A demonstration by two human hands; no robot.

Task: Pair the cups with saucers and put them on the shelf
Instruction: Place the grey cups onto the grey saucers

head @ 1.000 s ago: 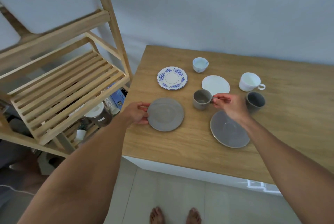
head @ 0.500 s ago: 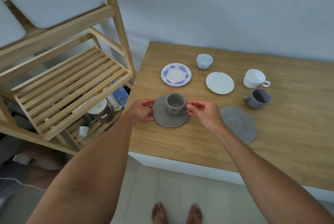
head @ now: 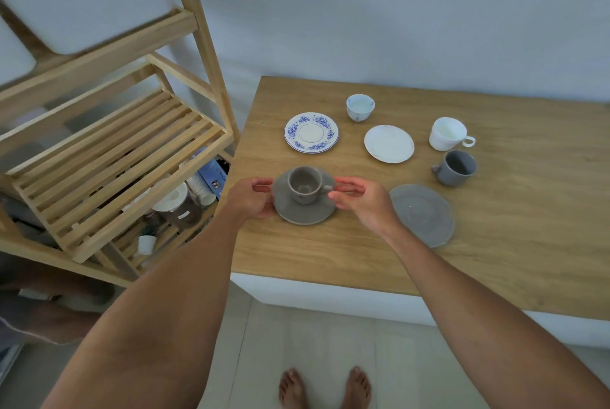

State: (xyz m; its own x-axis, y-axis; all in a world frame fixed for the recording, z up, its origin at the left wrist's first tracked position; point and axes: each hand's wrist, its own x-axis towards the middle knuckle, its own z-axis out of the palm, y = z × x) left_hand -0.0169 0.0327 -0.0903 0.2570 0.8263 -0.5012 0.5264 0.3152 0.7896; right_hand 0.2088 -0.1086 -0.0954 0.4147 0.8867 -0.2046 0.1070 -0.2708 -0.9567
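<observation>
Now left hand (head: pixel 250 198), right hand (head: pixel 358 198) pinch round matte-grey saucer (head: pixel 305 212) rim; grey cup (head: pixel 304 184) atop.

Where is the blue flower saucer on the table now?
In the head view, the blue-flowered saucer lies empty on the table near its left back corner, left of the small patterned cup and behind the grey cup and saucer.

Both bare forearms extend forward and converge toward the centre. Left hand (head: pixel 249 199): fingers curled, thumb above, pinching the left rim of the saucer (head: pixel 302 215). Right hand (head: pixel 361 199): palm facing left, fingers extended and held together, thumb below, gripping the saucer's right rim. Both wrists are level.
</observation>
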